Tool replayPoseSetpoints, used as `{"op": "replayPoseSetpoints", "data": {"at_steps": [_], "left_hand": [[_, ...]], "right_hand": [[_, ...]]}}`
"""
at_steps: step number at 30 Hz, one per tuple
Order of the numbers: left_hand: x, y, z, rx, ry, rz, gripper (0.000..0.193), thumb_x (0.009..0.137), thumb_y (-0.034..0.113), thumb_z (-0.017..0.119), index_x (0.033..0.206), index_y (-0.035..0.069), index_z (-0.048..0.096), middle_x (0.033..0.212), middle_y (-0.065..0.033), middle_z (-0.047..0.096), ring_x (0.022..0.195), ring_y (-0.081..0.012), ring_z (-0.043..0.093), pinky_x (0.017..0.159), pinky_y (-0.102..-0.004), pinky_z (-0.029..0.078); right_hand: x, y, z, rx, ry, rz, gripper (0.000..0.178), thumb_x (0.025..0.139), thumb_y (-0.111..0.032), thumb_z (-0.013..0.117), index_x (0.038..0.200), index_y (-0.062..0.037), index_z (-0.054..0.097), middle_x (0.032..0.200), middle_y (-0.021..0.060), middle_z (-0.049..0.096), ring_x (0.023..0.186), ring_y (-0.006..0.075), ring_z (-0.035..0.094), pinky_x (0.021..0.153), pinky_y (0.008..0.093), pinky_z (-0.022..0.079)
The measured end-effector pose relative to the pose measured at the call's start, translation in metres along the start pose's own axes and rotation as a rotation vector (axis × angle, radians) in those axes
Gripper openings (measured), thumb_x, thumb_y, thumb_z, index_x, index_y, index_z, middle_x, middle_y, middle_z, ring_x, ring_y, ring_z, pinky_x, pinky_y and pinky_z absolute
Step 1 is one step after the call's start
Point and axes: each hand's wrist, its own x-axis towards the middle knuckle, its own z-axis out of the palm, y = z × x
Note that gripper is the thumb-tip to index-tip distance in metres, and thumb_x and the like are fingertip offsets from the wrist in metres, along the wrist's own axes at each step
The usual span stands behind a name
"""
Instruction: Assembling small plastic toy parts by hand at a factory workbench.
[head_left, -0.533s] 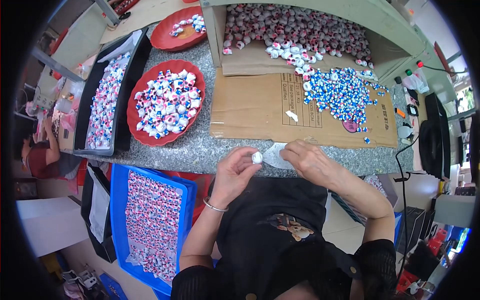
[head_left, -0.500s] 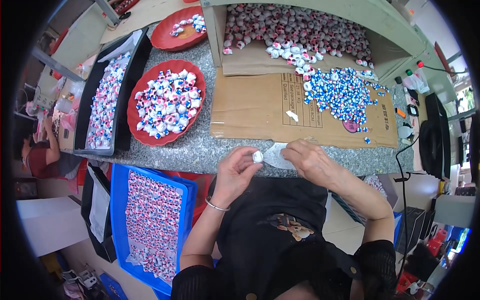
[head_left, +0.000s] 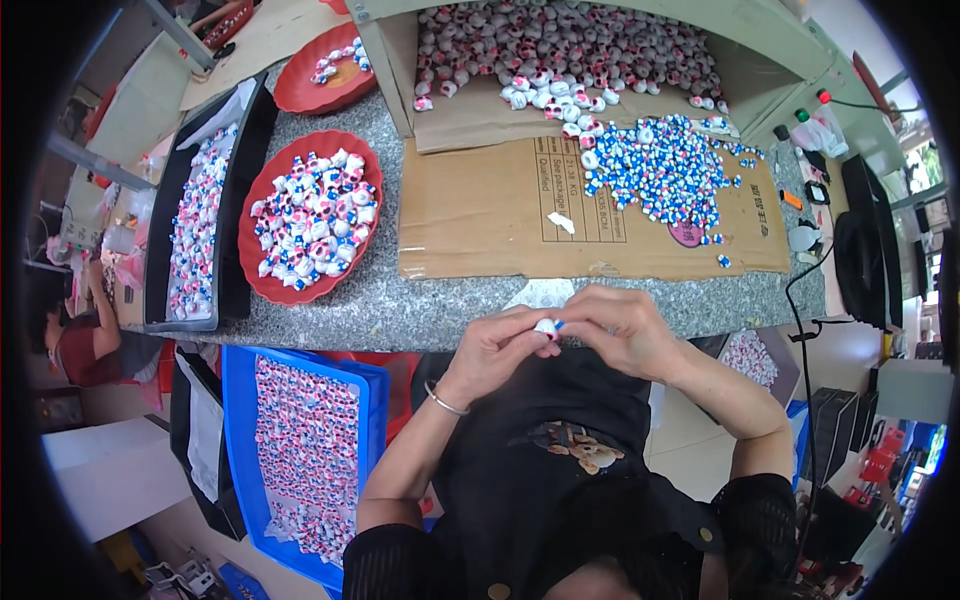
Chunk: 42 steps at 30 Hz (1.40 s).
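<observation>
My left hand [head_left: 496,352] is closed, pinching a small rounded white figurine piece [head_left: 545,327] between thumb and fingers, just past the counter's front edge. Against its right side, my right hand [head_left: 628,328] pinches a tiny blue piece [head_left: 559,325]; most of it is covered by the fingertips. Behind the hands a pale, shiny sheet [head_left: 543,292] lies on the counter, partly hidden by them. Many small blue-and-white pieces [head_left: 660,172] are heaped on flattened cardboard [head_left: 470,225]. White pieces with pink markings [head_left: 560,50] fill the shelf box behind.
At the left, a red scalloped plate [head_left: 256,200] holds white, pink and blue figurines. Beside it stand another red plate [head_left: 290,92] and a long black tray [head_left: 236,215]. Below the counter is a blue crate [head_left: 374,420] of similar figurines. A black cable [head_left: 800,330] hangs at the right.
My right hand has left the pale sheet and come to my left hand, now with a tiny blue piece in its fingers. My left hand has moved slightly right, and the view has shifted a little.
</observation>
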Motion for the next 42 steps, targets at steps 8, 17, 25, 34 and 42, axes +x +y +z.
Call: {"op": "replayPoseSetpoints", "data": {"at_steps": [8, 17, 25, 34, 42], "left_hand": [[0.006, -0.003, 0.000, -0.197, 0.022, -0.196, 0.027, 0.098, 0.010, 0.055, 0.120, -0.002, 0.064, 0.095, -0.0090, 0.067, 0.080, -0.0123, 0.064, 0.073, -0.0242, 0.053], [0.013, 0.073, -0.115, 1.498, 0.788, 0.343, 0.036, 0.081, -0.003, 0.063, 0.118, 0.000, 0.059, 0.115, -0.0174, 0.059, 0.110, -0.0342, 0.054, 0.097, -0.0438, 0.042], [0.110, 0.032, -0.066, 0.892, 0.389, 0.308, 0.025, 0.082, 0.001, 0.065, 0.106, 0.001, 0.063, 0.105, -0.0177, 0.059, 0.097, -0.0353, 0.060, 0.085, -0.0397, 0.049], [0.252, -0.007, -0.019, 1.226, 0.243, 0.574, 0.016, 0.076, 0.001, 0.064, 0.092, 0.000, 0.063, 0.100, -0.0150, 0.056, 0.097, -0.0343, 0.057, 0.082, -0.0440, 0.049], [0.252, -0.027, -0.022, 1.483, 0.131, 0.632, 0.023, 0.074, -0.001, 0.061, 0.096, 0.003, 0.056, 0.109, -0.0148, 0.051, 0.091, -0.0320, 0.061, 0.074, -0.0409, 0.054]], "right_hand": [[0.004, 0.012, 0.004, 0.025, 0.009, -0.009, 0.017, 0.085, -0.004, 0.067, 0.102, -0.0018, 0.070, 0.085, 0.0111, 0.067, 0.077, 0.0266, 0.066, 0.066, 0.0331, 0.052], [0.016, 0.095, -0.061, -0.465, 0.372, 0.050, 0.023, 0.083, 0.002, 0.060, 0.105, 0.0004, 0.066, 0.098, 0.0151, 0.064, 0.092, 0.0308, 0.063, 0.079, 0.0388, 0.051], [0.043, 0.101, -0.069, -0.864, 0.093, -0.195, 0.029, 0.075, 0.003, 0.056, 0.103, 0.0027, 0.062, 0.098, 0.0122, 0.057, 0.092, 0.0290, 0.056, 0.081, 0.0388, 0.048], [-0.009, 0.093, -0.041, -0.705, 0.172, -0.044, 0.032, 0.076, 0.002, 0.053, 0.108, 0.0014, 0.057, 0.108, 0.0154, 0.054, 0.099, 0.0312, 0.056, 0.087, 0.0394, 0.048], [-0.021, 0.082, -0.059, -0.667, 0.149, 0.089, 0.024, 0.074, 0.005, 0.052, 0.098, 0.0024, 0.055, 0.100, 0.0202, 0.055, 0.091, 0.0381, 0.060, 0.074, 0.0460, 0.050]]}}
